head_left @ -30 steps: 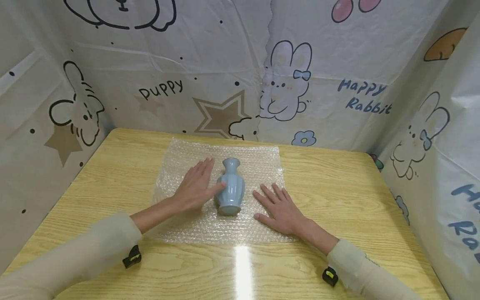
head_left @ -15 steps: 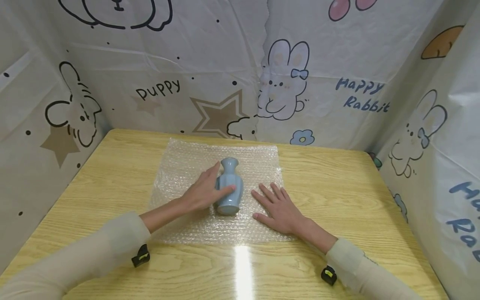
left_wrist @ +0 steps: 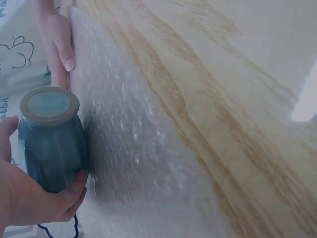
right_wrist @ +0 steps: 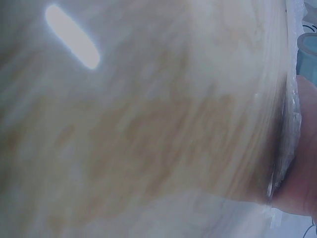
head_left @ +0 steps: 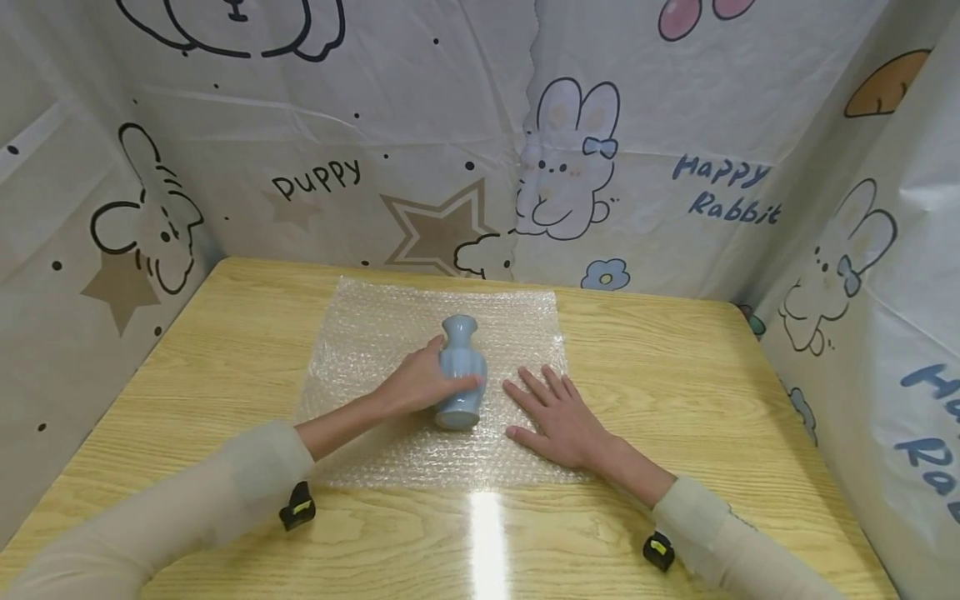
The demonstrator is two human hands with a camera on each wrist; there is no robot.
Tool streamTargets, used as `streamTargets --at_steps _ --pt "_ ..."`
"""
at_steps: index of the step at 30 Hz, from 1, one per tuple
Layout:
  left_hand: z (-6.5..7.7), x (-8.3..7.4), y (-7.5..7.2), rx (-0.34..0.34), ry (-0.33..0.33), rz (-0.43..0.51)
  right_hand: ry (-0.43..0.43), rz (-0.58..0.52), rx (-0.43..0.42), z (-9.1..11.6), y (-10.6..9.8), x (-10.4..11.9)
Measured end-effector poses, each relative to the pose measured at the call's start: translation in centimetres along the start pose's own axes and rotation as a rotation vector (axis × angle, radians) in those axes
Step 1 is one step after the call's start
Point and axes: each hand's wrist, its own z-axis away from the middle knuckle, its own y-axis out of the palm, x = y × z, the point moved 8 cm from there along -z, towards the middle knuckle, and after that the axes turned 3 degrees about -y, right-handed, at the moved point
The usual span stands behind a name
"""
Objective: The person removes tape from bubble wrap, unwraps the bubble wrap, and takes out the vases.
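A pale blue glazed vase [head_left: 461,362] lies on its side on a sheet of bubble wrap [head_left: 360,333], its neck toward the back wall and its base toward me. My left hand [head_left: 416,383] grips the vase's body from the left, thumb across the top. In the left wrist view the vase's unglazed base ring [left_wrist: 49,105] faces the camera, and fingers curl round its far side. My right hand [head_left: 564,427] rests flat with spread fingers on the right part of the bubble wrap, apart from the vase.
The wood-grain table [head_left: 660,375] extends around the bubble wrap. A printed cloth [head_left: 420,100] with cartoon animals hangs behind and at both sides. Small black devices sit under both wrists.
My left hand has moved right, from lying beside the vase with its thumb on it to gripping the body. The right hand and the bubble wrap have stayed in place.
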Motion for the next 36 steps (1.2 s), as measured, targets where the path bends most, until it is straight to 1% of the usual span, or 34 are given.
streamTargets --at_steps 4,8,12,17,22,25,28,33,36 --pt "-0.2 0.0 0.1 0.013 -0.011 -0.012 0.008 0.008 0.023 0.0 0.1 0.0" --pt "-0.4 0.0 0.3 0.04 -0.03 0.002 0.016 0.012 0.043 -0.1 0.0 0.0" --pt "-0.4 0.0 0.4 0.068 -0.038 0.048 0.019 0.003 0.05 -0.1 -0.1 0.1" --pt "-0.4 0.0 0.6 0.111 -0.051 0.129 0.018 0.004 0.048 -0.1 -0.1 0.2" --pt "-0.4 0.5 0.7 0.144 -0.11 0.205 0.028 0.005 0.058 -0.1 0.0 0.1" --pt "-0.3 0.7 0.8 0.168 -0.129 0.241 0.037 0.012 0.07 -0.2 0.1 -0.1" --pt "0.0 0.8 0.8 0.184 -0.123 0.274 0.034 0.01 0.068 -0.2 0.1 -0.1" --pt "0.8 0.8 0.7 0.202 -0.084 0.313 0.023 0.008 0.048 -0.1 -0.2 0.1" --pt "1.3 0.7 0.5 0.197 -0.056 0.31 0.029 0.007 0.054 0.0 -0.2 0.1"
